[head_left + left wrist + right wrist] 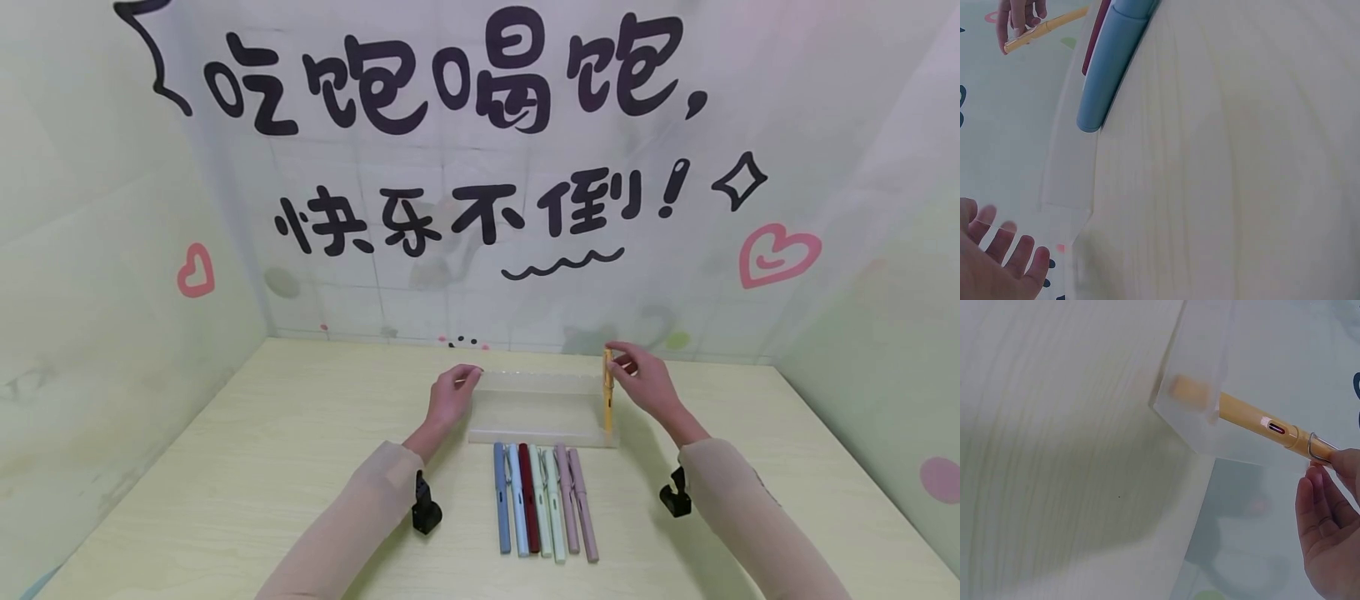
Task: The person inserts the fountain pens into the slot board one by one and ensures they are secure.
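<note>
A frosted, see-through pen rack [536, 437] stands on the table. At its right end my right hand [636, 375] pinches the upper, clipped end of an orange-yellow pen [608, 400]. The pen leans nearly upright, its lower end behind the rack's front lip [1194, 356]. At the rack's upper left corner, my left hand [452, 395] grips the edge; in the left wrist view its fingertips [1009, 226] show through the plastic. Before the rack lies a row of capped pens, among them a blue pen [502, 500], a dark red pen [528, 500] and a mauve pen [582, 508].
Light blue and pale green pens [555, 508] lie in the same row, close side by side. A printed backdrop [480, 308] rises behind the table [337, 400], with side walls left and right. A black wrist camera [426, 508] is worn on each forearm.
</note>
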`<state>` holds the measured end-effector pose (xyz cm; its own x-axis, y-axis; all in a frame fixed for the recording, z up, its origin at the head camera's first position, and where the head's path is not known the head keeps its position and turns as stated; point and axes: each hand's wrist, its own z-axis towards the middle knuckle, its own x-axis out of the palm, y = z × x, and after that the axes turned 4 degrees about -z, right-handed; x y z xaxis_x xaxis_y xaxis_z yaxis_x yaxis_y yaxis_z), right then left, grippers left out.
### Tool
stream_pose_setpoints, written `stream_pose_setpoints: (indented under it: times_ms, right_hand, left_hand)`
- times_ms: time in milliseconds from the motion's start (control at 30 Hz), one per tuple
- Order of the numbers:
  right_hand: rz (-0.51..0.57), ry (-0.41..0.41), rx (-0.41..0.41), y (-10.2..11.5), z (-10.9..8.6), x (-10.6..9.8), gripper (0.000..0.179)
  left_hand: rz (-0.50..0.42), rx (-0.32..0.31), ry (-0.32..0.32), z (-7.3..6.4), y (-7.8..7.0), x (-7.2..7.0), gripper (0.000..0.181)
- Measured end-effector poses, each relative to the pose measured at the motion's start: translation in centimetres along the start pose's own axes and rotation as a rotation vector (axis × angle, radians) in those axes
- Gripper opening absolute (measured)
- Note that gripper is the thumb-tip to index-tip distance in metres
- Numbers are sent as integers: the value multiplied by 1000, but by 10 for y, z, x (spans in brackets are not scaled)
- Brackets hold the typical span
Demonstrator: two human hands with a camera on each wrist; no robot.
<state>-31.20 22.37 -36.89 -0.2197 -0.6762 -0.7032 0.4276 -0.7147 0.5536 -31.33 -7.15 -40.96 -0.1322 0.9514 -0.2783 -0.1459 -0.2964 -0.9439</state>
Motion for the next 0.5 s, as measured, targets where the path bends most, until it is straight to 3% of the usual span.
stream_pose_setpoints:
  times_ms: [500]
  right_hand:
    - [-7, -17, 19, -2, -4, -6, 34]
  left_hand:
    - [2, -1, 1, 1, 0, -1, 26]
